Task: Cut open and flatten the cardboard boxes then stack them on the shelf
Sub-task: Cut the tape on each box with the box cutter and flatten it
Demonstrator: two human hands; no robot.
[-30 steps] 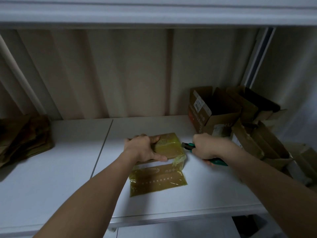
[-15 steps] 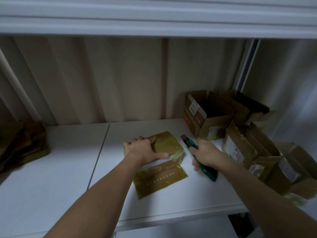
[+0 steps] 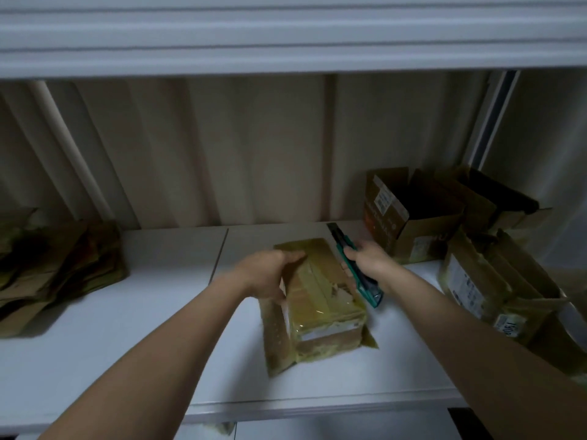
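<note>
Two bare forearms reach forward from the bottom of the view over a white shelf (image 3: pixel 127 328). The left hand (image 3: pixel 266 274) lies palm down on the far left part of a small cardboard box (image 3: pixel 320 300) wrapped in yellowish tape, its fingers curled over the box's top and left side, gripping it. The right hand (image 3: pixel 365 258) is just to the right of the box's far end, fingers wrapped around a green utility knife (image 3: pixel 355 268). The knife's dark tip points away from the person, past the hand, and its green tail sticks out toward the person beside the box's right edge. Whether the blade touches the box cannot be told.

The box sits on the shelf under and between the two hands, with a loose flap hanging along its left side.

Well to the left of the left hand lies a pile of flattened cardboard (image 3: pixel 54 271). To the right of the right hand stand several open boxes (image 3: pixel 413 214) with shipping labels, crowded together. Behind the hands is a beige ribbed back wall (image 3: pixel 222 147), and above it a white upper shelf (image 3: pixel 286 36).
</note>
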